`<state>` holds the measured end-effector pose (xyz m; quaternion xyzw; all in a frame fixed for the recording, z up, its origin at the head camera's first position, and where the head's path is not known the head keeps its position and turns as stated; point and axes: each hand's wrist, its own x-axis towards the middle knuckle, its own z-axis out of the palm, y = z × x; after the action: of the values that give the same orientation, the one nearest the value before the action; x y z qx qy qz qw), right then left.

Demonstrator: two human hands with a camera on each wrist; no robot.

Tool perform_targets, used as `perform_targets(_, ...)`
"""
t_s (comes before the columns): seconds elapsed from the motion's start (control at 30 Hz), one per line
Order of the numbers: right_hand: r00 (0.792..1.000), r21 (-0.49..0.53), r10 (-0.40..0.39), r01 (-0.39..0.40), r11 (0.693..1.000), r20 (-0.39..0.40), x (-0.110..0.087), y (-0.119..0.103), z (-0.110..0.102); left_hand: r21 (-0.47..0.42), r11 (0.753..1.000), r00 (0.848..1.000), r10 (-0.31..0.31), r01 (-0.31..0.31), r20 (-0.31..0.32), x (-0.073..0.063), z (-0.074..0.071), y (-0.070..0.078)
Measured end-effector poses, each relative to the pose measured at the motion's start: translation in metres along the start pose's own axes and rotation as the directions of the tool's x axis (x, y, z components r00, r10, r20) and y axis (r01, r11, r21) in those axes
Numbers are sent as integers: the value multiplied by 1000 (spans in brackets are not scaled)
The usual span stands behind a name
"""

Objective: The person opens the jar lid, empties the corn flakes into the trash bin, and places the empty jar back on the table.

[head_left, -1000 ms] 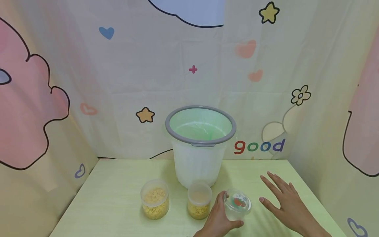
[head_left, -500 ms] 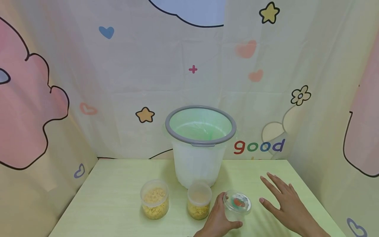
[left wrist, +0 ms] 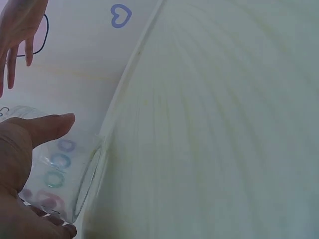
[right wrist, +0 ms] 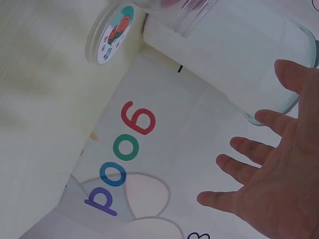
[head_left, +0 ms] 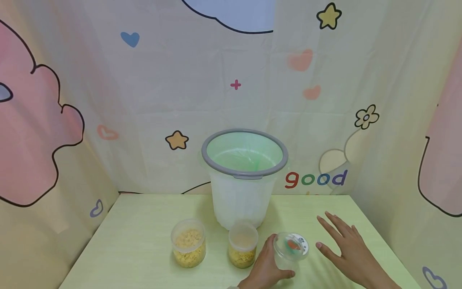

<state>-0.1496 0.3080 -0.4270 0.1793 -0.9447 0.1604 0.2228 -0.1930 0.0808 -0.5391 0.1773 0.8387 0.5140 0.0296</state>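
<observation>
On the table's right half, my left hand point(head_left: 262, 265) grips a clear plastic jar point(head_left: 288, 251), thumb on the near side and fingers round the far side. The jar stands upright with its mouth uncovered. Coloured ring shapes show at its wall point(left wrist: 60, 162) in the left wrist view; whether inside or beyond it I cannot tell. A round lid with a red-and-green picture point(right wrist: 114, 35) lies on the table behind the jar, partly hidden by it in the head view. My right hand point(head_left: 346, 251) hovers to the right, fingers spread, touching nothing.
Two clear tubs of yellow crumbly stuff, a wide one point(head_left: 189, 253) and a narrower one point(head_left: 242, 255), stand left of the jar. Behind them is a white bin with a grey rim point(head_left: 213, 162) and a green lining. A patterned curtain point(head_left: 195, 72) surrounds the table.
The jar and lid have shifted slightly against each other; more of the lid's printed face now shows past the jar's right rim. My right hand has hardly moved, fingers still spread.
</observation>
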Motion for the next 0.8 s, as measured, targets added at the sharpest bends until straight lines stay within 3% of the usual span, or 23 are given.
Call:
perform_targets(0.33,1000,5,3,-3,1000,4,1,-1,1,46,999,1000,-3,3,3,1,-1,-2)
perform_targets(0.8,1000,3,-12,12,1000,-6,1,-1,3,0,999,999,-33,33,23,-2,-7,3)
